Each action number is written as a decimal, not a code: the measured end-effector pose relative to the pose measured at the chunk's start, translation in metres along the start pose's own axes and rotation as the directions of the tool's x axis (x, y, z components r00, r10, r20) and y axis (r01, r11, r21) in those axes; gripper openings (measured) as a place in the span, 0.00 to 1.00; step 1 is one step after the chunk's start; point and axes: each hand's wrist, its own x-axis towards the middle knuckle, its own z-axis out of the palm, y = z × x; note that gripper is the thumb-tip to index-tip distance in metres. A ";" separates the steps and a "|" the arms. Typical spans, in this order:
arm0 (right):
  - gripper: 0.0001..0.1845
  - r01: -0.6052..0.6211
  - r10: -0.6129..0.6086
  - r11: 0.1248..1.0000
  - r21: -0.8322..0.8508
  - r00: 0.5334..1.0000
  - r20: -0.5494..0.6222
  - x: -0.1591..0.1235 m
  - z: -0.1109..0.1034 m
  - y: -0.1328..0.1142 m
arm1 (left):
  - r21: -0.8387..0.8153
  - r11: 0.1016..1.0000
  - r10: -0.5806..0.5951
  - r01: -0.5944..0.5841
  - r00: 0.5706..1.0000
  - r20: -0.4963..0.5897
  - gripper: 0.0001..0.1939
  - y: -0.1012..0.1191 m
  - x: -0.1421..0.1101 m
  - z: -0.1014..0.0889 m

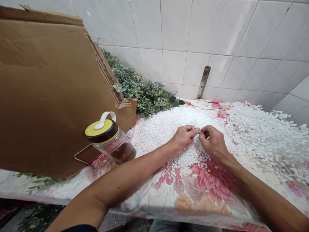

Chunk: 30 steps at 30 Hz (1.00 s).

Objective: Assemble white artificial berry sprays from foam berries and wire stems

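My left hand (185, 138) and my right hand (212, 141) meet over a wide heap of small white beads (159, 129). Thumb and fingers of the left are pinched on a thin white stem (194, 128), of which only a little shows. The right hand's fingertips are closed right beside it, touching or nearly touching the left thumb; whatever they grip is hidden. To the right of the hands lies a pile of white branched sprigs (267, 135) with small round tips.
A large cardboard box (48, 90) stands at the left. Before it is a clear jar (116, 149) with a yellow and brown lid, beside a metal wire frame (80, 154). Green artificial foliage (154, 96) lies by the tiled wall. A floral cloth (154, 199) covers the table.
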 end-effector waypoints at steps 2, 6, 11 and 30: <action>0.06 0.007 -0.016 0.995 -0.104 0.996 -0.092 0.006 -0.007 0.004 | 0.057 0.997 0.049 -0.051 0.998 0.033 0.25 0.004 -0.004 0.003; 0.09 -0.061 0.060 0.998 -0.009 0.990 -0.129 0.014 -0.023 0.007 | 0.122 0.990 0.071 -0.074 0.997 0.029 0.24 0.006 -0.004 0.005; 0.16 -0.092 0.098 0.987 0.128 0.994 -0.045 0.015 -0.027 0.005 | 0.151 0.988 0.049 -0.040 0.997 -0.054 0.19 0.001 0.001 0.000; 0.07 0.114 -0.125 0.992 0.053 0.949 0.289 0.010 -0.032 0.002 | 0.274 0.953 0.183 -0.130 0.967 -0.177 0.12 -0.001 0.008 -0.004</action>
